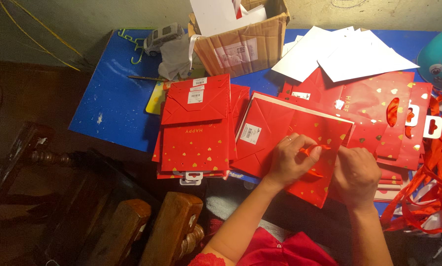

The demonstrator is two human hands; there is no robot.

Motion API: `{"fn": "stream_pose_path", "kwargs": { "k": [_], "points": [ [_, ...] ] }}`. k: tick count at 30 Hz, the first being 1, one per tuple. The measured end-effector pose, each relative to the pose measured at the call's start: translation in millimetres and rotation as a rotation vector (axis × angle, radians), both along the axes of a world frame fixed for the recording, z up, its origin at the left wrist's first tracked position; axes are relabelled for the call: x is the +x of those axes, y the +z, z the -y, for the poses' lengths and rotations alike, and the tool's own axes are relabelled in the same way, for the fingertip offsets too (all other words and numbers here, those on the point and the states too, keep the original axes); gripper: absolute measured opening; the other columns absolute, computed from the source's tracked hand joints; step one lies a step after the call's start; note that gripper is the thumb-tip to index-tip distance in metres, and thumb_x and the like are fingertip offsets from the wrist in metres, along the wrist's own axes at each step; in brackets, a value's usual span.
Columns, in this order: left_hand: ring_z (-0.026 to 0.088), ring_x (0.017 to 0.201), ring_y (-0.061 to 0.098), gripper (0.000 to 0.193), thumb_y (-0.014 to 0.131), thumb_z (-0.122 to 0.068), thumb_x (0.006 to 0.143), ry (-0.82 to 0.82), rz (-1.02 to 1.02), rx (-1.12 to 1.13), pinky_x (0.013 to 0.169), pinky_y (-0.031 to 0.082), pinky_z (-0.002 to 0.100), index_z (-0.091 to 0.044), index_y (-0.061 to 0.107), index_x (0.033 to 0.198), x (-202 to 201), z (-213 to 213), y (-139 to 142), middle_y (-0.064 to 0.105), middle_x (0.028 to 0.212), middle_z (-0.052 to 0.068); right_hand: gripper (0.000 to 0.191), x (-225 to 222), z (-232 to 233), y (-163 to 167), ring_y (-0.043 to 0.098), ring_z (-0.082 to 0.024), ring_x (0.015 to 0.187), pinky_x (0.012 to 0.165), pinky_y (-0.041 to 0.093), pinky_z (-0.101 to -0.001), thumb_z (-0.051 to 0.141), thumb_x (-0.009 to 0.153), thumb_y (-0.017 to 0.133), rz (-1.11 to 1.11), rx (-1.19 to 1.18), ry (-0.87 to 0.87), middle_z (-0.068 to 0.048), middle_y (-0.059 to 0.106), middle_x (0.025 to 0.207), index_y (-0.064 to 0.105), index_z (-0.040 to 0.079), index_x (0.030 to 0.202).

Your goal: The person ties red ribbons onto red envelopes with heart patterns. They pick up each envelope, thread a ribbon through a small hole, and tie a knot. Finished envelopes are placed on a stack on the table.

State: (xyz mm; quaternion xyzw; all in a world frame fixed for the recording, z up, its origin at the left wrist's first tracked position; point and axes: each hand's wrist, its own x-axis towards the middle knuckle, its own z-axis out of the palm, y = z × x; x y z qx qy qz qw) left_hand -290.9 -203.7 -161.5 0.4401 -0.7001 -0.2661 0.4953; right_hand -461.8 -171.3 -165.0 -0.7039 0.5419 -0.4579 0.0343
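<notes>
Pinching a red ribbon with both hands over a flat red gift bag dotted with gold hearts, lying on the blue table. Left hand grips one end of the ribbon, right hand is curled tight by the other. Finished stack of bags sits just left, loose ribbons piled off to the right, cardboard box behind.

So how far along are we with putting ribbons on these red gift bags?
Looks done: a neat stack of flat red bags lies on the blue table, though their handles can't be made out. In hand: the left hand and right hand pinch a red ribbon on the bag being worked. Left: more flat bags and a heap of loose ribbons at the right.
</notes>
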Motion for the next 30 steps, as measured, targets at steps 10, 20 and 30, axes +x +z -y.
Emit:
{"fn": "stream_pose_path", "kwargs": {
  "k": [10, 20, 30],
  "points": [
    [0.023, 0.086, 0.071, 0.011, 0.066, -0.017, 0.1, -0.055, -0.077, 0.006, 0.085, 0.054, 0.037, -0.009, 0.058, 0.098, 2, 4, 2, 0.073, 0.088, 0.002, 0.024, -4, 3, -15, 0.062, -0.029, 0.081, 0.078, 0.049, -0.0376, -0.003, 0.092, 0.073, -0.025, 0.019, -0.026, -0.014, 0.063, 0.086, 0.071, 0.003, 0.115],
    [0.02, 0.09, 0.072, 0.013, 0.066, -0.019, 0.104, -0.09, -0.14, 0.067, 0.085, 0.056, 0.034, -0.009, 0.058, 0.101, -3, 6, 3, 0.073, 0.09, 0.002, 0.026, -37, -26, 41, 0.064, -0.009, 0.09, 0.079, 0.05, -0.0243, 0.009, 0.103, 0.07, 0.68, 0.462, 0.023, -0.004, 0.073, 0.1, 0.072, 0.006, 0.129],
    [0.023, 0.088, 0.07, 0.016, 0.069, -0.023, 0.1, -0.022, -0.074, 0.053, 0.08, 0.056, 0.036, -0.009, 0.061, 0.098, -3, 0, 5, 0.069, 0.093, 0.005, 0.025, -18, -82, 131, 0.062, -0.012, 0.095, 0.085, 0.049, -0.0273, 0.011, 0.104, 0.071, 0.698, 0.02, 1.044, -0.004, 0.071, 0.105, 0.072, 0.008, 0.128]
  ]
}}
